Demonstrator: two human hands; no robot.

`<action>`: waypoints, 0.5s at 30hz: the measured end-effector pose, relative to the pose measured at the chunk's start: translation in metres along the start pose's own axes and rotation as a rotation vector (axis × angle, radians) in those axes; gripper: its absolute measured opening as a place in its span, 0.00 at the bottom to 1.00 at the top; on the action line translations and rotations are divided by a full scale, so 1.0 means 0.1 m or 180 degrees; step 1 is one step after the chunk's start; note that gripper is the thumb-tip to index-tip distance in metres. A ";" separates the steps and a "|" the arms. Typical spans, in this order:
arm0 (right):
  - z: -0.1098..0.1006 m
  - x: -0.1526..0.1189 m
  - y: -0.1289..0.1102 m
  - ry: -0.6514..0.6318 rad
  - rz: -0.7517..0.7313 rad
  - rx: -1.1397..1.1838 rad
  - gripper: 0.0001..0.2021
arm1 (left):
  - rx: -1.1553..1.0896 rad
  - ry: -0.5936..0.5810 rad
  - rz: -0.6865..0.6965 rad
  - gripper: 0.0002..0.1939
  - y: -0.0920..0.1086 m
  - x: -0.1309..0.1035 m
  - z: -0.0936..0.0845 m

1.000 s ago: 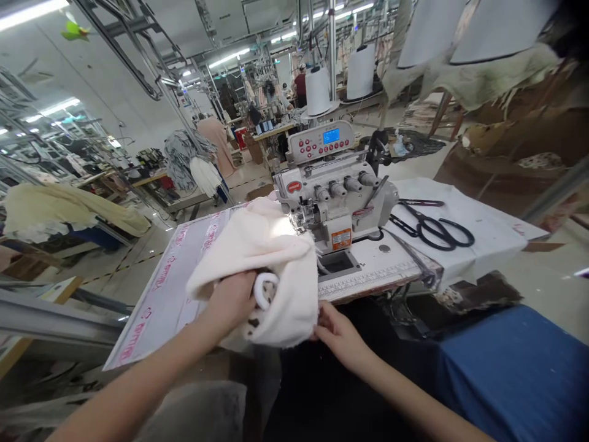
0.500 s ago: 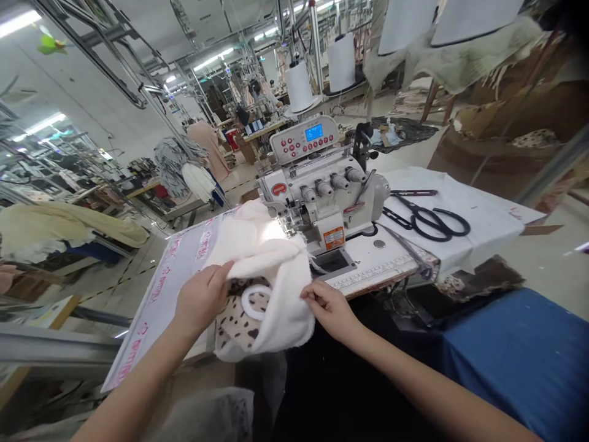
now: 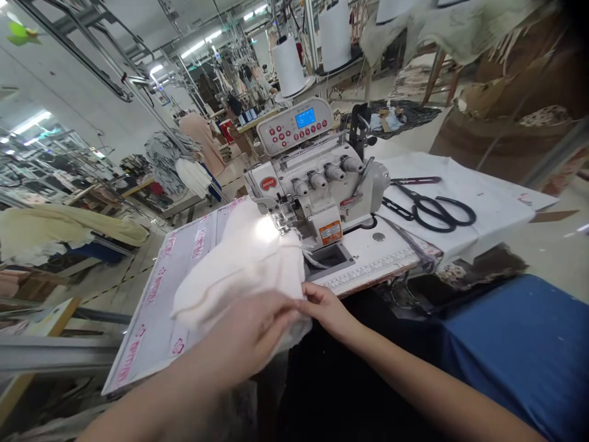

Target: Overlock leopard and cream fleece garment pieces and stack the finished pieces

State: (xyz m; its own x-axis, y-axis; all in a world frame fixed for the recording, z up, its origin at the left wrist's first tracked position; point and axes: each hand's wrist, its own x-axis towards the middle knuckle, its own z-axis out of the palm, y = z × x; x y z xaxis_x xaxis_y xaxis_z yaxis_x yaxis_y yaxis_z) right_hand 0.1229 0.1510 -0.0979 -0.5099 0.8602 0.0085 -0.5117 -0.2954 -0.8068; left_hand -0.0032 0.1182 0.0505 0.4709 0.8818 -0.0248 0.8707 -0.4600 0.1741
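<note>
White fleecy fabric (image 3: 239,264) lies across the bed of an overlock sewing machine (image 3: 317,184), its far part under the lit needle area. My right hand (image 3: 324,310) pinches the fabric's near right edge between thumb and fingers. Close beside it, my left hand (image 3: 262,325) is blurred by motion, its fingers drawn together at the same edge; the fabric there is mostly covered by the hand. The spotted side of the fabric and the white ring on it are out of sight.
Black scissors (image 3: 437,212) and a dark slim tool (image 3: 416,180) lie on the white-covered table (image 3: 497,190) to the right. White thread cones (image 3: 289,66) stand behind the machine. A blue cloth-like surface (image 3: 519,350) is at lower right. Garment piles (image 3: 170,159) sit farther back.
My left hand has moved right, next to my right hand. The fabric has been folded over flatter, covering the spotted side and white ring. The view has shifted slightly.
</note>
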 end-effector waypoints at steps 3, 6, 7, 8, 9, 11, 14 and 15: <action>0.02 -0.04 -0.02 -0.0005 0.0224 0.0327 0.15 | -0.0214 0.1032 0.0015 0.11 -0.22 0.39 0.14; 0.00 -0.09 -0.05 -0.0031 0.0325 0.0305 0.15 | -0.0114 0.1409 -0.0043 0.09 -0.43 0.67 0.34; -0.01 -0.10 -0.07 -0.0051 0.0317 0.0236 0.14 | -0.0118 0.1408 -0.0018 0.07 -0.48 0.72 0.38; -0.02 -0.12 -0.09 -0.0073 0.0282 0.0152 0.14 | -0.0128 0.1404 0.0028 0.06 -0.51 0.74 0.40; -0.02 -0.13 -0.11 -0.0092 0.0215 0.0053 0.13 | -0.0131 0.1403 0.0077 0.05 -0.53 0.75 0.41; -0.02 -0.17 -0.16 -0.0090 0.0044 -0.0185 0.14 | -0.0092 0.1402 0.0172 0.05 -0.53 0.74 0.40; 0.00 -0.23 -0.20 -0.0018 -0.0120 -0.0526 0.15 | 0.0072 0.1353 0.0446 0.07 -0.53 0.71 0.37; 0.01 -0.24 -0.20 -0.0007 -0.0130 -0.0579 0.15 | 0.0146 0.1329 0.0584 0.07 -0.54 0.70 0.37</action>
State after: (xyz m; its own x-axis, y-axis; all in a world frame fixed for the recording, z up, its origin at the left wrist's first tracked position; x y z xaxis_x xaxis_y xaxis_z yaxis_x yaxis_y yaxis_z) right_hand 0.1448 0.1361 -0.0818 -0.4929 0.8690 0.0444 -0.3986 -0.1801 -0.8993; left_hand -0.0119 0.2009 0.0034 0.5286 0.7471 0.4030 0.7880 -0.6084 0.0945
